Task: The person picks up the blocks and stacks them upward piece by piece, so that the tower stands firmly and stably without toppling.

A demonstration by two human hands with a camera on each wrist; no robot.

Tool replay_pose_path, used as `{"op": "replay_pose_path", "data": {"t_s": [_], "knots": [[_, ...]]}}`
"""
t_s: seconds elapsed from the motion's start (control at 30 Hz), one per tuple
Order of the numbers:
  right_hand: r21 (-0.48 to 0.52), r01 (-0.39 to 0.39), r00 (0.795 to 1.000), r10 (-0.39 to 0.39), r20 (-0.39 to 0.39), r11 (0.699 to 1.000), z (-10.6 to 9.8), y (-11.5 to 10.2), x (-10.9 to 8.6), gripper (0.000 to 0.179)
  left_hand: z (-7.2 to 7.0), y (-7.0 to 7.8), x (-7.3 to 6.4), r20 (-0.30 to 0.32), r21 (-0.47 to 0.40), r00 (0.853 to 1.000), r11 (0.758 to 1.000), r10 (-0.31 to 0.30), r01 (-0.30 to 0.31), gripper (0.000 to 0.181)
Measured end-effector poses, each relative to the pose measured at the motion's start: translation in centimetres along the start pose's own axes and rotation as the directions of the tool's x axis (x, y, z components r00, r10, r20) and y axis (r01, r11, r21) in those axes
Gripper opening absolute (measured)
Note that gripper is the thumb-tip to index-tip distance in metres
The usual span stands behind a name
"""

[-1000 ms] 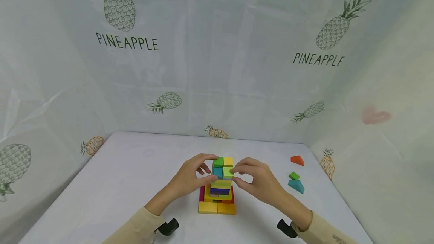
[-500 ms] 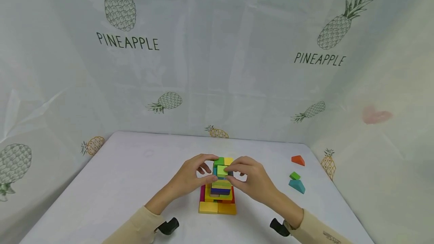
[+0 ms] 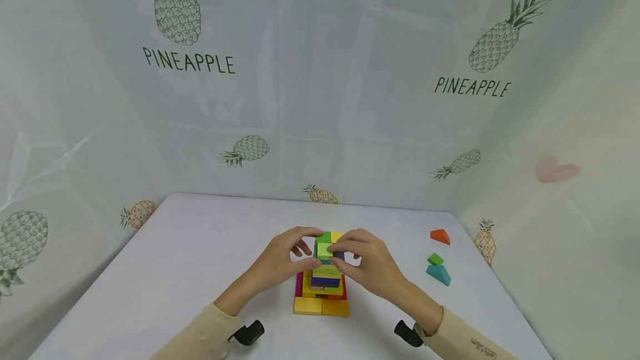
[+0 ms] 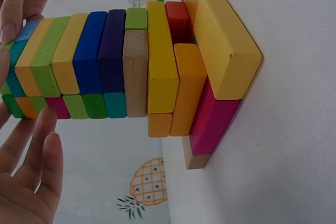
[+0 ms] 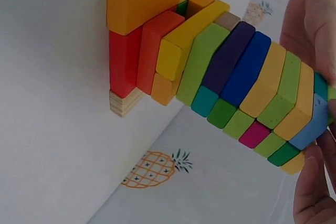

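A tall tower of colored wooden blocks (image 3: 325, 282) stands on the table in front of the person. The left hand (image 3: 280, 257) holds the tower's top from the left, index finger at the green block (image 3: 325, 236), thumb lower at the front. Between thumb and fingertips, the right hand (image 3: 372, 260) pinches a light green block (image 3: 324, 250) over the blue blocks near the top. In the right wrist view, a light blue block (image 5: 313, 124) lies just under the right fingers. The fingers partly hide the top layers in both wrist views.
On the right of the white table (image 3: 200, 271) lie an orange-red block (image 3: 440, 236), a small green block (image 3: 435, 259) and a teal block (image 3: 439, 275). A pineapple-printed curtain (image 3: 320, 99) hangs behind and at the sides.
The right hand has moved left with the light green block, from the tower's right side toward the left over the blue block. The left hand has stayed put.
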State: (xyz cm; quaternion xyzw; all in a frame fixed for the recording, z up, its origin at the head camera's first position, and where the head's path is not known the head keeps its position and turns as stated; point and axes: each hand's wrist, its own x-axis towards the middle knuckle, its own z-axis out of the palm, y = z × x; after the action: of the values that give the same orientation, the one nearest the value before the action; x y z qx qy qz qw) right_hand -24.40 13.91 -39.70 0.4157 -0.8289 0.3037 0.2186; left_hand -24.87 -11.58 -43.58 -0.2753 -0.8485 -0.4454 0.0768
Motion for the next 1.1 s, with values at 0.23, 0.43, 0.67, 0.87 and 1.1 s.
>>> {"op": "replay_pose_path", "data": {"t_s": [0.23, 0.43, 0.67, 0.87, 1.1], "knots": [[0.000, -0.011, 1.000, 0.011, 0.005, 1.000, 0.1, 0.0, 0.0, 0.026, 0.0, -0.1, 0.0, -0.002, 0.004, 1.000, 1.000, 0.010, -0.010, 0.060], [0.031, -0.047, 0.999, 0.047, 0.022, 0.998, -0.9, 0.4, -0.4, 0.028, 0.1, -0.1, -0.1, -0.007, 0.000, 1.000, 1.000, 0.003, -0.003, 0.060], [-0.067, -0.107, 0.993, 0.104, -0.047, 0.992, -5.0, 5.0, -3.2, 0.033, 0.1, 0.0, -0.1, -0.010, 0.000, 1.000, 1.000, -0.019, 0.019, 0.059], [-0.166, -0.159, 0.987, 0.153, -0.049, 0.973, -8.8, 12.9, -7.9, 0.035, 0.1, 0.0, -0.1, -0.009, 0.002, 1.000, 1.000, -0.017, 0.017, 0.059], [-0.227, -0.369, 0.924, 0.381, 0.014, 0.901, -11.4, 18.9, -12.7, 0.033, 0.2, -0.1, -0.1, -0.009, -0.007, 1.000, 1.000, -0.027, 0.027, 0.059]]}}
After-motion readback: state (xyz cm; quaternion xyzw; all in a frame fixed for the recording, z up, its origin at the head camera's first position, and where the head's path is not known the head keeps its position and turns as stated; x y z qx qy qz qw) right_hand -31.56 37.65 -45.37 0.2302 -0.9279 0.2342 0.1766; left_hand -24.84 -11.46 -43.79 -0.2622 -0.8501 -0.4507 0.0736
